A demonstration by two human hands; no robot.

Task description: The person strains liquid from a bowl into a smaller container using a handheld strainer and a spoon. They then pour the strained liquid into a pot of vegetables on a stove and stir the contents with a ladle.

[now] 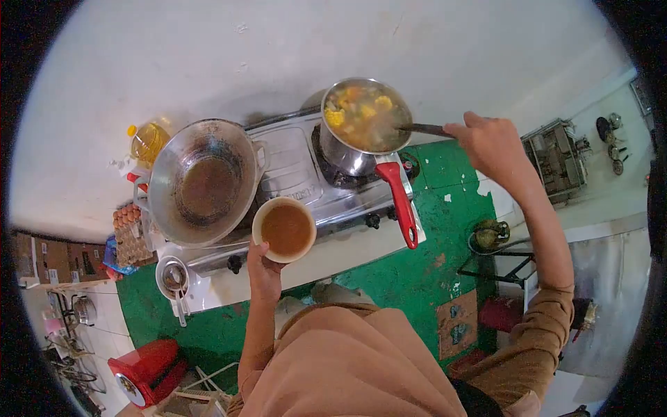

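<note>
My left hand (265, 272) is closed on the rim and side of a pale bowl (310, 233) of brown broth, held in front of the stove. With my right hand (490, 142) I grip the dark handle of a utensil (429, 129). Its far end is hidden in the soup (361, 121), where yellow corn and orange pieces show. That soup fills a steel saucepan (345, 157) with a red handle (397, 198), standing on the right burner. A large grey wok (240, 208), dark inside, sits on the left burner, just beyond the bowl.
The two-burner stove (288, 163) stands against the white wall. Left of the wok are an oil bottle (148, 144) and eggs in a tray (126, 217). A small bowl with a strainer (174, 278) rests at the counter's left corner. A green gas cylinder (490, 235) stands at the right.
</note>
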